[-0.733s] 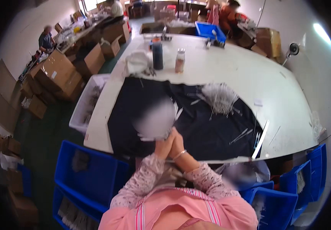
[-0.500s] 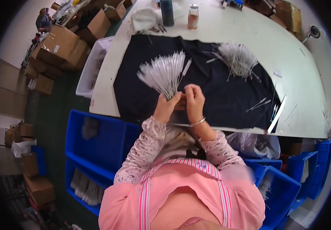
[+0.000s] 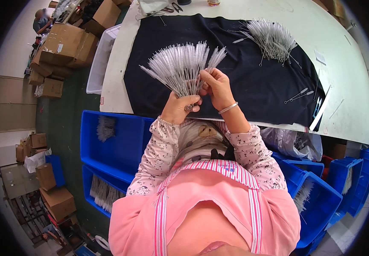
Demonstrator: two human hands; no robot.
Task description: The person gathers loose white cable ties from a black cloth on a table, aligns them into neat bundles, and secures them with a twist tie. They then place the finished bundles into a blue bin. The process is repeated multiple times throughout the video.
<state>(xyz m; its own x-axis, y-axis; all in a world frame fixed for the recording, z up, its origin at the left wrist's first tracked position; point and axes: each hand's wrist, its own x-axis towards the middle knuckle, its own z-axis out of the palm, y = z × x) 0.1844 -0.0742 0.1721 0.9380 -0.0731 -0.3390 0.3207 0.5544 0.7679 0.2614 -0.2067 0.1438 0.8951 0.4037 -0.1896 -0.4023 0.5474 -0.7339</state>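
Note:
A fanned bunch of thin white bristle brushes with wire stems stands upright over the dark cloth. My left hand is closed round the stems at the bottom of the bunch. At its right side, my right hand pinches a few of the brushes, thumb and forefinger together below the bristles. These few lean slightly apart from the rest. Farther off on the black cloth lies a heaped pile of similar brushes, with looped wire ends toward me. A few single brushes rest near the cloth's right edge.
Under the cloth is a white table, with small scissors at its far side. Blue bins holding brushes flank me at left, more blue bins at right. Cardboard boxes and a person are at far left.
The bunch has spread wider into a fan. My right hand has moved up from the stem ends to just below the bristles at the right side. The view has shifted somewhat.

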